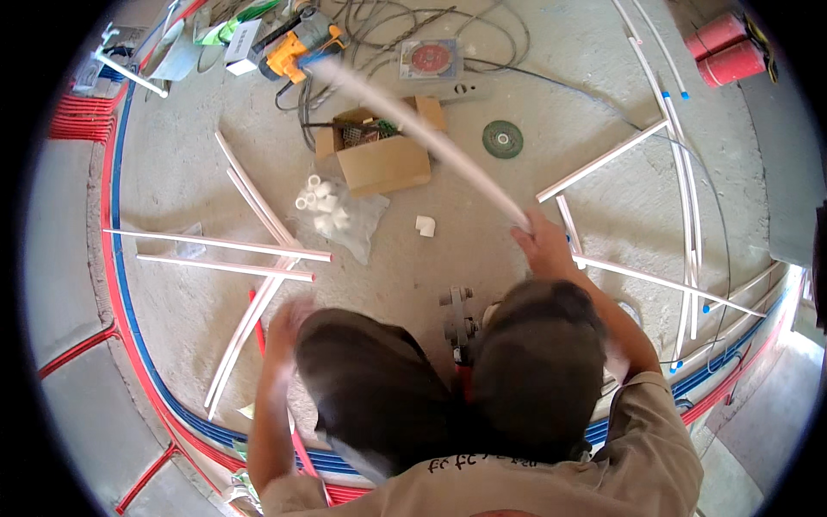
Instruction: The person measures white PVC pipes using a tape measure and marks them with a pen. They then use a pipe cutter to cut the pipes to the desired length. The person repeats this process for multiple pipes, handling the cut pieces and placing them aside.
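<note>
My right hand (547,246) is closed around the near end of a long pale plastic pipe (431,146). The pipe slants up and away to the left above the floor, blurred by motion. My left hand (295,317) is smeared beside my left knee, so its fingers cannot be made out. Between my knees stands a tool with grey metal heads (459,314) and a red lower part, partly hidden by my legs. Ahead of it a white elbow fitting (425,226) lies on the floor, near a clear plastic bag of white fittings (325,202).
Cut pipes lie left (233,241) and right (680,189). Beyond the bag is an open cardboard box (379,164). A green-black disc (502,139), a yellow power tool (297,52), coiled cable (388,26) and red cylinders (728,52) lie farther off. Blue and red piping (121,258) runs along the edges.
</note>
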A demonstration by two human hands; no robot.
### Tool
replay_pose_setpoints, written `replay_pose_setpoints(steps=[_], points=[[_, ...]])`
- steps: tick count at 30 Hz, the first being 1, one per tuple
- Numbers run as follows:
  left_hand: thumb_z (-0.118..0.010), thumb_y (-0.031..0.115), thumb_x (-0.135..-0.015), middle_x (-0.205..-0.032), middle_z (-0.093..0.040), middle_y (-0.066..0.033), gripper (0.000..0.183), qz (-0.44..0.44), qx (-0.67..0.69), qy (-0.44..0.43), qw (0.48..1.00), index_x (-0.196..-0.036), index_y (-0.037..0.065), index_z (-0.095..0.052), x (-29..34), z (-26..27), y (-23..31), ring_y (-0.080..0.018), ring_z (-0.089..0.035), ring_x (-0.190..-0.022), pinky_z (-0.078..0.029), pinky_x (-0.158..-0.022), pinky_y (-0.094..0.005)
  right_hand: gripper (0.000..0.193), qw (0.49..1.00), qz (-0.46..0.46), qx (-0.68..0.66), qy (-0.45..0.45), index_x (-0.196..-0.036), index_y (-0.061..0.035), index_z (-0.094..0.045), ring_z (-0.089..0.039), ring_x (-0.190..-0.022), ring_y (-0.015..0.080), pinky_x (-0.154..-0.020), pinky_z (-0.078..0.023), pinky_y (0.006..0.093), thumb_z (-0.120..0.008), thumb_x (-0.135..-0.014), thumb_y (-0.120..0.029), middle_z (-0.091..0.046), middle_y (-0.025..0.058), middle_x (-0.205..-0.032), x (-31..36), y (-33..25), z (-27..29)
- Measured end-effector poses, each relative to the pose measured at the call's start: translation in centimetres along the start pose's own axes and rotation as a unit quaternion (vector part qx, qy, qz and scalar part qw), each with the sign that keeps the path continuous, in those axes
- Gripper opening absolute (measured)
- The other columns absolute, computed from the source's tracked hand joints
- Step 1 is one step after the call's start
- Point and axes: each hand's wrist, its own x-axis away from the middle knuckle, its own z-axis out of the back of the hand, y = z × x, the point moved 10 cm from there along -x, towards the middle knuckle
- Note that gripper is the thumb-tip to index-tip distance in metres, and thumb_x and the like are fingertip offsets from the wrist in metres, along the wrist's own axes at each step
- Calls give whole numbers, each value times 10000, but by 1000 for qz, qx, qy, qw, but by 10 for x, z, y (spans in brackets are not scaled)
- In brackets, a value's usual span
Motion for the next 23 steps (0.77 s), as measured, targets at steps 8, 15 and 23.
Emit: replay_pose_setpoints(steps=[8, 15, 23], points=[[-702, -122, -796, -881, -734, -119, 192, 255, 48, -21, 965, -973, -46, -706, 272, -44, -133, -193, -711, -715, -584, -633, -335, 451, 980, -144, -33, 130, -1305, -10, -532, -621, -1121, 523, -910, -485, 586, -614, -999, -331, -655, 355, -1133, -19, 174, -11], [-655, -75, -895, -1053, -744, -155, 267, 101, 292, 229, 923, -1160, -82, -682, 235, -58, -61, -242, -726, -899, -598, -852, -350, 462, 990, -47, 37, 129, -1258, 36, -641, -576, -1183, 471, -1031, -449, 524, -691, -931, -286, -640, 302, -1217, -65, 164, 13], [-549, 95, -1049, -1507, -558, -154, 431, -38, 327, 106, 938, -1463, -16, -506, 209, -83, -64, -287, -557, -1357, -428, -1191, -434, 434, 851, 315, -353, 229, -1405, 42, -593, -677, -1127, 234, -1005, -529, 385, -623, -988, -73, -681, 142, -1267, 10, -225, 248]])
